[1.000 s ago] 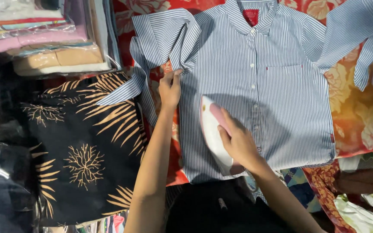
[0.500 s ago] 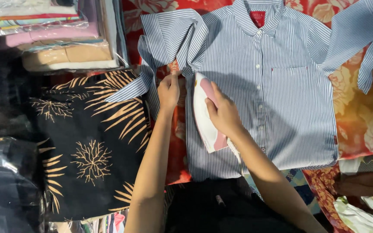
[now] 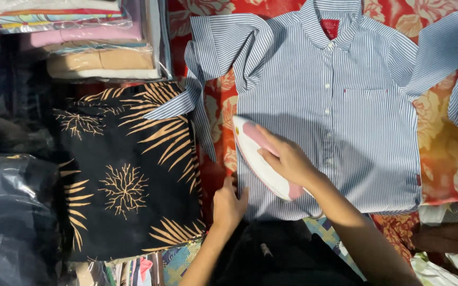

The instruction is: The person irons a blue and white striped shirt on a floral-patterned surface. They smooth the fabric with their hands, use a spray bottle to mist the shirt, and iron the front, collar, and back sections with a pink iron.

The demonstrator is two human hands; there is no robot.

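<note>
Right hand (image 3: pixel 287 159) clasps the iron (image 3: pixel 258 159), nose pointing up-left on the shirt (image 3: pixel 345 127); left hand (image 3: pixel 228 204) lies flat, pinning its hem

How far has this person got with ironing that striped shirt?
Early to midway, it seems. The striped shirt lies buttoned and spread flat on the floral cloth. In hand: the right hand grips the iron on the lower front panel, while the left hand pins the hem. Left: the sleeve is bunched and creased.
</note>
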